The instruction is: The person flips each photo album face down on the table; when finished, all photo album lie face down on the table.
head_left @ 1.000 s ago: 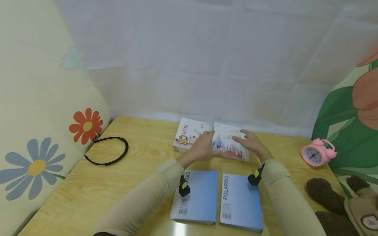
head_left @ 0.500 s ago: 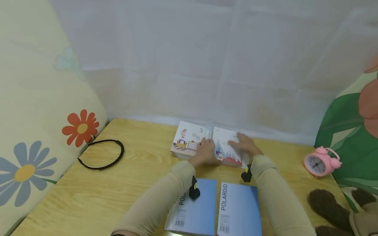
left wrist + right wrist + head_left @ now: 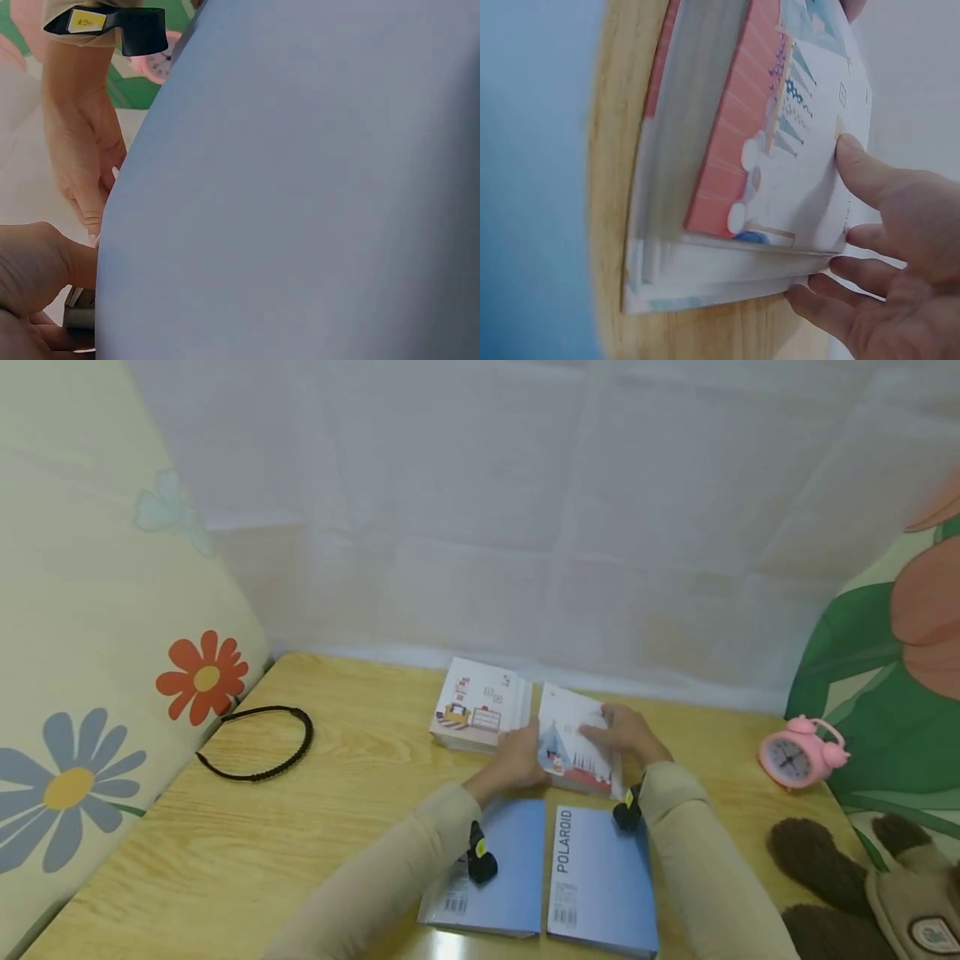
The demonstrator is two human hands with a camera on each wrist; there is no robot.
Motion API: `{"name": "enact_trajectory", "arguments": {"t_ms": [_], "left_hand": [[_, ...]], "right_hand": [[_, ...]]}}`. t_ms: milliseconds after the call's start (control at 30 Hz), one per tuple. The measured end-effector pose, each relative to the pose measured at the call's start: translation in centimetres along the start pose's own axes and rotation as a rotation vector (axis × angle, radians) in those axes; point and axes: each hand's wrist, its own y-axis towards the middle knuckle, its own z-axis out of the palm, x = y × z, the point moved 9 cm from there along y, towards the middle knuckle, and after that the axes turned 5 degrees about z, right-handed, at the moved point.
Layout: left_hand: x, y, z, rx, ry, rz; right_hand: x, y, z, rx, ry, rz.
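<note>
A thick white photo album (image 3: pixel 566 714) with a tent drawing on its cover lies towards the back of the table. My left hand (image 3: pixel 517 758) grips its left edge. At the right side my right hand (image 3: pixel 628 733) holds it, thumb on the cover and fingers along the page edges, as the right wrist view shows. Beside it on the left lies another white album (image 3: pixel 487 693) with a yellow and red drawing. Most of the left wrist view is covered by a blue surface (image 3: pixel 285 187), with only part of the left hand (image 3: pixel 34 270) showing.
Nearer the front lie two blue POLAROID albums (image 3: pixel 517 852) side by side under the forearms. A black headband (image 3: pixel 306 739) is at left, a pink alarm clock (image 3: pixel 795 758) at right. A brown plush toy (image 3: pixel 817 864) sits front right. White cloth (image 3: pixel 420 568) hangs behind.
The right album has come slightly towards me and apart from the left one, widening the gap. Both hands have gone from hovering over it to holding its sides.
</note>
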Motion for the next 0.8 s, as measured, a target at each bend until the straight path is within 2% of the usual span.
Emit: {"name": "enact_trajectory", "arguments": {"t_ms": [200,467,667,800], "left_hand": [[-0.3,-1.4,-0.6,-0.035,-0.091,0.040],[-1.1,-2.7,-2.6,-0.026,-0.233,0.095],[-2.7,-3.2,-4.5,-0.052,-0.201,0.171],[-4.1,-3.4,-5.3,-0.066,-0.146,0.218]], "right_hand": [[-0.1,-1.1,0.5,0.006,0.037,-0.013],[1.3,-1.6,1.5,0.029,0.206,-0.114],[2.9,-2.3,2.0,0.068,0.353,-0.166],[4.1,-2.7,1.4,0.045,0.392,-0.176]]}}
